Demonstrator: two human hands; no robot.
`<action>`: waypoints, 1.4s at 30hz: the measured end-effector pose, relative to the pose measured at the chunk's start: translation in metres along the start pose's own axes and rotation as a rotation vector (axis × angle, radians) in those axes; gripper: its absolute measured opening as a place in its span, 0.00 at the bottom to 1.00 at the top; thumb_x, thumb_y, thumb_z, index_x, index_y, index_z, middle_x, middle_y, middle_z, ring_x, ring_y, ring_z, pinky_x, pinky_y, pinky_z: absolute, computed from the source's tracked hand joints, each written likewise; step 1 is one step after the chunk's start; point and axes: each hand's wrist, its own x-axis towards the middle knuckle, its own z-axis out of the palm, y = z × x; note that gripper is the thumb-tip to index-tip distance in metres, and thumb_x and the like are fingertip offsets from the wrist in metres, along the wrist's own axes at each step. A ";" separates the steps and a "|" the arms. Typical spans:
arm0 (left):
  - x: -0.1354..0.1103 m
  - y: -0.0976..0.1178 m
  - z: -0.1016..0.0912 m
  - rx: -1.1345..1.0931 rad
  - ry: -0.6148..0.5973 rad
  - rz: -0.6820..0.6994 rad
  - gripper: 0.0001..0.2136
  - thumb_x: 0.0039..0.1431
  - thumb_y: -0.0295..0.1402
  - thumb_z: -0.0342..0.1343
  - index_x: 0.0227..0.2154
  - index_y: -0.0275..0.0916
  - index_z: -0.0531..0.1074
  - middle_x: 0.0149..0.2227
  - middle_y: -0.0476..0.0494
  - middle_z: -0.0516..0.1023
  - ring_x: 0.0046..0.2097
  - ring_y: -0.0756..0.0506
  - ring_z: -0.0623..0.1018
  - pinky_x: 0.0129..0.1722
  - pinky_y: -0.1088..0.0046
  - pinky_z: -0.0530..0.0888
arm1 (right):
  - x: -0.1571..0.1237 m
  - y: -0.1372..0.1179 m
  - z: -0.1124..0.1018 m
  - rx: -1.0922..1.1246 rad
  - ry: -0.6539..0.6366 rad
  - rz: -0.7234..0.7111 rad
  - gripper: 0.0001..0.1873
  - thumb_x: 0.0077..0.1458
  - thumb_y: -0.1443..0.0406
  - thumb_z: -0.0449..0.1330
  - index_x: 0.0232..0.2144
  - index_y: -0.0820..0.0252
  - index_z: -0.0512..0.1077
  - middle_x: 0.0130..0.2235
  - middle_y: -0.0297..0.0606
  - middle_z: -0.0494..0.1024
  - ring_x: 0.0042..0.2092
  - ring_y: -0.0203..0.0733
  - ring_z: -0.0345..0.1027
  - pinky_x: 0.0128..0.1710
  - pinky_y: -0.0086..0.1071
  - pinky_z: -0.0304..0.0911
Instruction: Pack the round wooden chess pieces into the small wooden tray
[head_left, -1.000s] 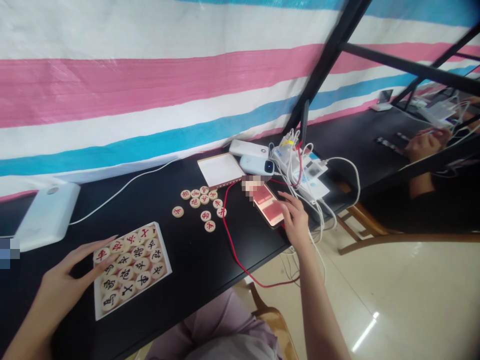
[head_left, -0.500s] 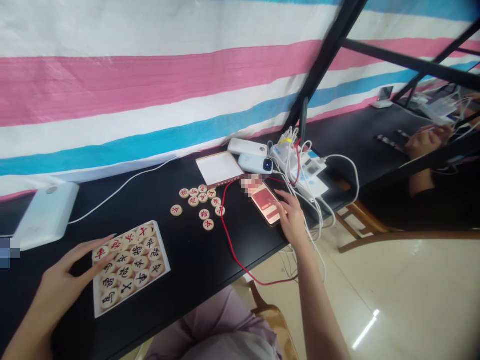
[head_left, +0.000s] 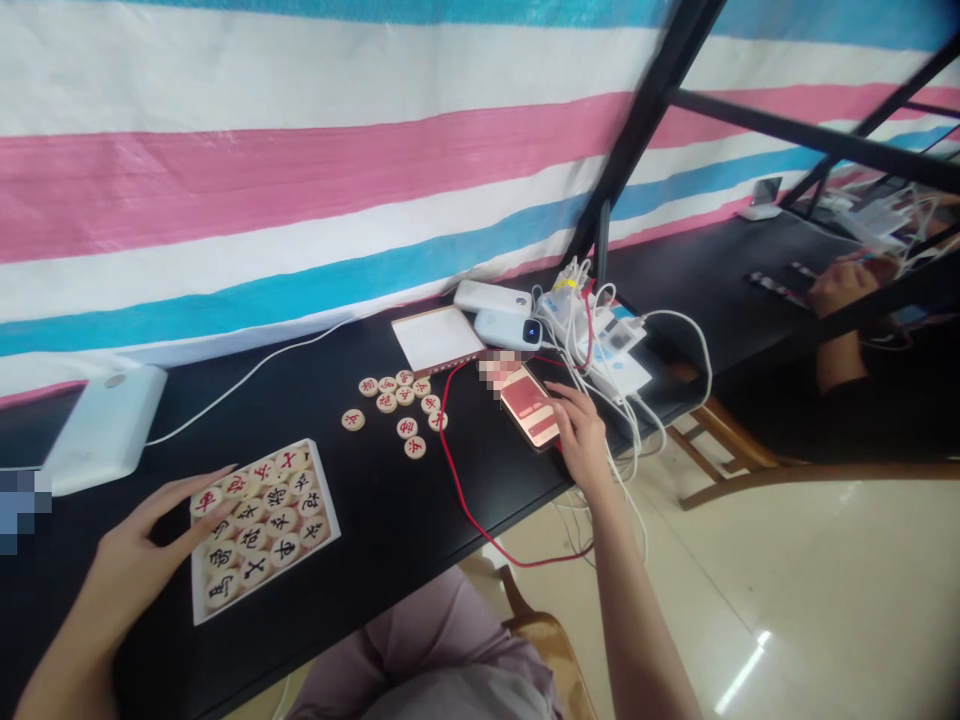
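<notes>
My left hand (head_left: pixel 142 545) lies flat with fingers spread on the black table (head_left: pixel 390 520), its fingertips touching the left side of a white tray (head_left: pixel 324 500) filled with several round wooden Chinese chess pieces. More loose chess pieces (head_left: pixel 397 405) lie scattered further back. My right hand (head_left: pixel 581 435) rests at the table's right edge with fingers stretched onto a phone (head_left: pixel 529 408) that shows a red screen; it holds nothing.
A white lid (head_left: pixel 439 338) lies behind the loose pieces. Power banks (head_left: pixel 499 312), a charger cluster with white cables (head_left: pixel 607 340) and a red cable (head_left: pixel 465 490) crowd the right. A white box (head_left: pixel 105 425) stands at left. Another person's hand (head_left: pixel 832 285) is far right.
My right hand's fingers have shifted slightly over the phone screen. The left hand stays on the tray. The view has drifted a little.
</notes>
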 end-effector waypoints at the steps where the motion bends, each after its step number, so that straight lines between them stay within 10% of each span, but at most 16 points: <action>1: 0.000 0.000 0.000 -0.005 0.000 0.002 0.27 0.41 0.51 0.56 0.44 0.43 0.72 0.52 0.44 0.73 0.55 0.36 0.70 0.57 0.57 0.63 | 0.000 0.000 0.000 0.005 -0.002 0.001 0.19 0.63 0.58 0.45 0.42 0.54 0.75 0.50 0.41 0.72 0.53 0.45 0.62 0.55 0.45 0.57; 42: -0.002 -0.001 0.001 0.016 0.001 0.047 0.27 0.43 0.52 0.56 0.45 0.42 0.71 0.52 0.45 0.73 0.54 0.38 0.70 0.56 0.62 0.65 | 0.001 -0.004 -0.002 0.047 -0.012 0.025 0.19 0.62 0.58 0.46 0.37 0.54 0.76 0.50 0.40 0.72 0.53 0.45 0.62 0.55 0.44 0.56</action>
